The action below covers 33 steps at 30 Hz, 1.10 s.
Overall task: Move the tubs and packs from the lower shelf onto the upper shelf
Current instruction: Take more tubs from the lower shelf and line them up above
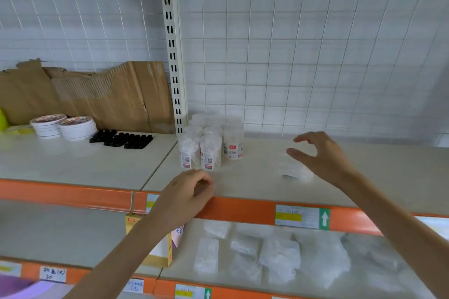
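Head view. I take the slotted white steel upright [173,60] as landmark. Left of it on the cream upper shelf [243,177]: torn brown cardboard [97,94], two stacks of white paper plates [64,126], a black plastic tray [121,139]. At its foot, just right: a cluster of clear plastic tubs with white labels [210,143], upright, touching one another. Further right, a small clear plastic pack [295,172] lies flat on the same shelf. Right hand [318,155] hovers above that pack, fingers spread and curved, holding nothing. Left hand [184,194] is loosely curled, empty, at the orange shelf edge [243,209] below the tubs. Lower shelf [73,230]: more clear packs [267,255] and a yellow carton [155,250], partly hidden by the left forearm.
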### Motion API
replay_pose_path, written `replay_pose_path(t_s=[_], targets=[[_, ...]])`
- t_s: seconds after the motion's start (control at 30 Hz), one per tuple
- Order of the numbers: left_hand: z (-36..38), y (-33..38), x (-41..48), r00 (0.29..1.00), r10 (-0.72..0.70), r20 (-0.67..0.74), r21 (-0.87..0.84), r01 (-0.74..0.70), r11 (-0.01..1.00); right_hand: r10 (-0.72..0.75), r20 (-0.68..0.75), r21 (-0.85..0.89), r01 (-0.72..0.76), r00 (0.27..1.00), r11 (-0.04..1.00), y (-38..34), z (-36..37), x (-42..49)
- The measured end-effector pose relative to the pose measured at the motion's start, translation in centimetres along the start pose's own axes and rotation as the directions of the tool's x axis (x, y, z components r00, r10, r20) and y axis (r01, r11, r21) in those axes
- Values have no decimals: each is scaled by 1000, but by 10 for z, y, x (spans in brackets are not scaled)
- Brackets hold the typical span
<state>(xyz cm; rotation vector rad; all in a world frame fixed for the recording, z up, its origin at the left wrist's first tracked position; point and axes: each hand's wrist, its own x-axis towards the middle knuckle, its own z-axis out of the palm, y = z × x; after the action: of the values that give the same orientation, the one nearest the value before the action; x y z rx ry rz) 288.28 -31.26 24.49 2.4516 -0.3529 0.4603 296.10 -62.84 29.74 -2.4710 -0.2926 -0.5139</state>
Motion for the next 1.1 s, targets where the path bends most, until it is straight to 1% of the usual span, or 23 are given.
replay_pose_path(t_s=[0.03,0.1,0.17,0.33,0.43,0.5,0.63,0.7,0.73,0.8,0.87,0.9,0.97,1.1], targets=[[3,8,2,1000,2,9,-58,-1,998,52,48,5,-52,997,999,10,-2,-2],[8,23,7,999,9,39,-148,-3,989,123,167,103,-141,978,985,22,-2,-9],[13,34,15,996,-15,82,-234,34,972,139,255,213,-195,957,957,26,0,-16],[16,51,35,976,-128,178,-382,189,905,100,275,395,-207,956,895,17,-1,-19],[19,66,44,933,-223,282,-505,342,792,35,313,460,-183,949,869,2,0,-21],[19,75,47,913,-259,316,-533,396,748,-30,368,497,-170,929,851,-9,3,-21],[21,74,45,910,-235,342,-480,384,789,-130,441,519,-135,888,844,-26,9,-16],[23,67,43,913,-216,346,-500,374,781,-155,458,538,-134,876,832,-32,9,-13],[22,63,43,915,-211,345,-537,376,755,-158,455,557,-142,876,819,-35,10,-12],[21,57,43,921,-219,323,-652,385,654,-121,411,604,-171,903,778,-40,14,-11],[20,55,41,938,-239,250,-762,343,549,-37,342,626,-198,939,754,-43,22,-12],[21,54,40,942,-260,213,-792,322,519,-6,325,618,-208,946,758,-44,25,-14],[23,54,38,944,-282,169,-807,297,511,-14,359,606,-222,933,764,-47,31,-19],[25,55,38,947,-290,138,-808,277,520,-185,499,614,-195,846,765,-50,37,-29]])
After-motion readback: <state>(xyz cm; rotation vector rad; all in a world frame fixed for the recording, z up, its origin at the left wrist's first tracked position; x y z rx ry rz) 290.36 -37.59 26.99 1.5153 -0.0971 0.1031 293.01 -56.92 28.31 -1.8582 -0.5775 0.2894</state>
